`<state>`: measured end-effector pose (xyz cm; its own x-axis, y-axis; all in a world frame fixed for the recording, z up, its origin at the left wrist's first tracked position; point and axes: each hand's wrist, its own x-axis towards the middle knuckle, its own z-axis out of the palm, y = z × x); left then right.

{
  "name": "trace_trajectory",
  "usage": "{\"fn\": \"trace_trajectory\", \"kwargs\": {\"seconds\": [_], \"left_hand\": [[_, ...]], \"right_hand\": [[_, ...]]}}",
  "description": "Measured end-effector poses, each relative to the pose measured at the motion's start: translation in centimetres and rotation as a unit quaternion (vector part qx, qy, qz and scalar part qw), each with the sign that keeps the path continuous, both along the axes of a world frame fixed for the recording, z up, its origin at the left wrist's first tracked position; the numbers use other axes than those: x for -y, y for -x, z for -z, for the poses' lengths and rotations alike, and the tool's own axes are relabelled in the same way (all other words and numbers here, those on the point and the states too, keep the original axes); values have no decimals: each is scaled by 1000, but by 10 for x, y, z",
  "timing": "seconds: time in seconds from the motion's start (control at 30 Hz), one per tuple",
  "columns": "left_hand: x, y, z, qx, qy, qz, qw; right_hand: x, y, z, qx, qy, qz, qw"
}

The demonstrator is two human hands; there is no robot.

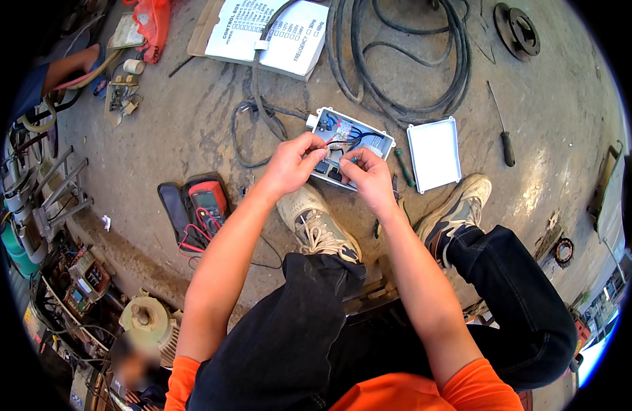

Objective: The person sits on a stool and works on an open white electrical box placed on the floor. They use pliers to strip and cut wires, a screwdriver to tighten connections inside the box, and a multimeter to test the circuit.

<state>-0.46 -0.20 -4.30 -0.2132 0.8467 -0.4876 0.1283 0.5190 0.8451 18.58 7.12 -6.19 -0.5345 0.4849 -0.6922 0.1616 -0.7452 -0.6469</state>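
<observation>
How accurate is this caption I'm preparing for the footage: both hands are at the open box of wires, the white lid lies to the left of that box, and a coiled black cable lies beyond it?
Not quite: the head view shows the white lid to the right of the open box, not the left.

Left fisheye on my head, facing down, left hand (293,163) and right hand (371,179) close below, floor (559,103) wide around.
</observation>
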Motion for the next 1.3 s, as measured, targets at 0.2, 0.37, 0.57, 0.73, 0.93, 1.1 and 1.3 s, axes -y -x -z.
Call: {"fn": "trace_trajectory", "kwargs": {"seconds": [0.2, 0.37, 0.57, 0.73, 0.93, 1.1, 1.3], "left_hand": [[-5, -19, 7, -267, -198, -30, 943], [1, -13, 5, -138, -82, 20, 987], [0, -9, 4, -103, -72, 29, 992], [-2, -6, 4, -95, -72, 41, 992], [-3, -2, 3, -83, -73, 57, 992], [-4, -7, -2, -127, -92, 47, 986], [1, -20, 14, -274, -174, -31, 945]], "right_hand": [[24, -6, -23, 32, -364, -190, 911], [-14, -9, -28, 72, -315, -229, 918], [-51, 0, -20, 67, -539, -224, 809], [-63, 7, -18, 36, -633, -287, 718], [-66, 10, -13, 9, -654, -304, 693], [-66, 10, -20, 14, -523, -303, 797], [-74, 14, -15, 137, -259, -251, 923]]}}
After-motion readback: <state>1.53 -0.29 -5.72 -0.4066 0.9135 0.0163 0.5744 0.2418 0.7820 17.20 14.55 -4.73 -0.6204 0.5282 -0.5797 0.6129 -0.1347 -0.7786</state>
